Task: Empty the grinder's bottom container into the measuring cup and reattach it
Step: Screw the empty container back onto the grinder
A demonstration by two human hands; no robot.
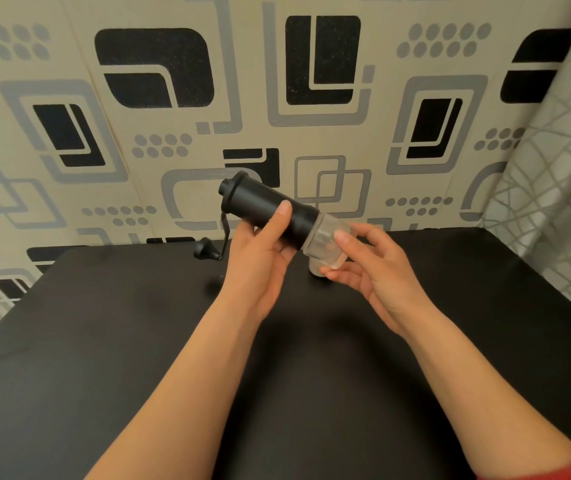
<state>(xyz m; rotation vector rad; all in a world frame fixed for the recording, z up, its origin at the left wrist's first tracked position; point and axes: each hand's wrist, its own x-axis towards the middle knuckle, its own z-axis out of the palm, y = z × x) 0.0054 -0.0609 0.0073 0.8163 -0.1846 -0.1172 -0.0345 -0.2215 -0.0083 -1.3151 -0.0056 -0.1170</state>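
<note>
My left hand (259,258) grips the black cylindrical grinder (259,199) around its middle and holds it tilted above the table, top end up to the left. Its crank handle (223,233) hangs down, with the knob (202,251) near the table. The clear bottom container (322,233) sits at the grinder's lower right end. My right hand (381,271) pinches this container between thumb on top and fingers underneath. Just below it a small clear vessel (315,270), probably the measuring cup, stands on the table, mostly hidden by my right fingers.
The black table (138,341) runs to a patterned wall (173,98) at the back. A grey patterned curtain (554,168) hangs at the right, beside the table's right edge.
</note>
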